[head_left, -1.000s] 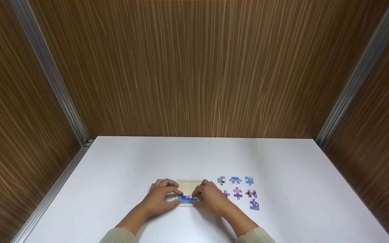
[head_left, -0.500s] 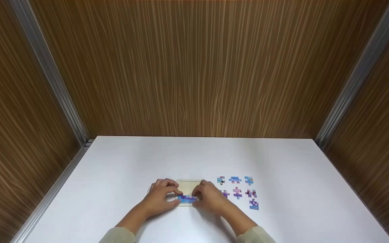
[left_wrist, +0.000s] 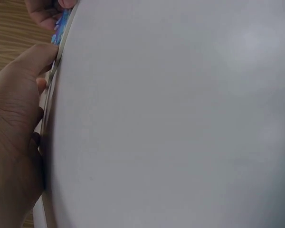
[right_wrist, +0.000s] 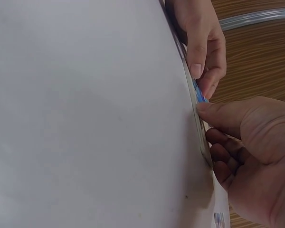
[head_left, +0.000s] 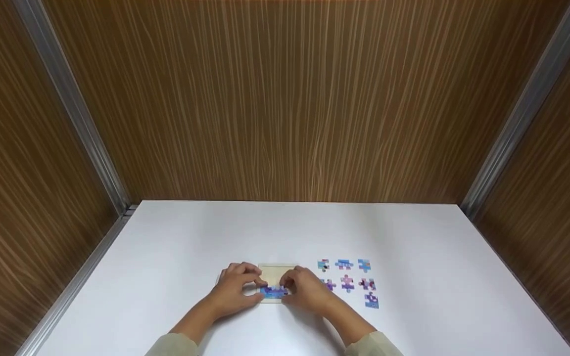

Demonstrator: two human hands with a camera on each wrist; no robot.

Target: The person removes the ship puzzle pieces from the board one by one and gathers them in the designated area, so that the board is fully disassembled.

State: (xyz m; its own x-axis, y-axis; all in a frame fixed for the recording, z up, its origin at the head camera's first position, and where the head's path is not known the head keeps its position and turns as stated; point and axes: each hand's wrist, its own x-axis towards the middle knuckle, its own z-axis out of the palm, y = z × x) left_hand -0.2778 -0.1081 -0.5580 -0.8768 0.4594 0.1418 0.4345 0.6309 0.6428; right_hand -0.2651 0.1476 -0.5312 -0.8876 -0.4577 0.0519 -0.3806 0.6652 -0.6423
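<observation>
A small pale wooden puzzle tray point(head_left: 272, 273) lies on the table between both hands. Blue and purple jigsaw pieces point(head_left: 273, 291) line its near side; the rest of its visible floor is bare. My left hand point(head_left: 235, 289) grips the tray's left side, thumb at the near rim and index finger at the pieces' far edge. At the opposite end, my right hand point(head_left: 307, 290) has thumb and index finger curled about a puzzle piece mostly hidden under them. In the right wrist view, the thumb point(right_wrist: 211, 110) rests against the blue piece at the rim.
Several loose jigsaw pieces point(head_left: 347, 283) lie in rows on the white table point(head_left: 413, 247) right of the tray, one partly behind the right hand. Wood-grain panels point(head_left: 285, 99) with metal corner posts point(head_left: 89, 123) enclose the table's back and sides.
Both hands stay almost in place at the tray. The right fingertips shift very slightly to the left; the loose pieces lie as before.
</observation>
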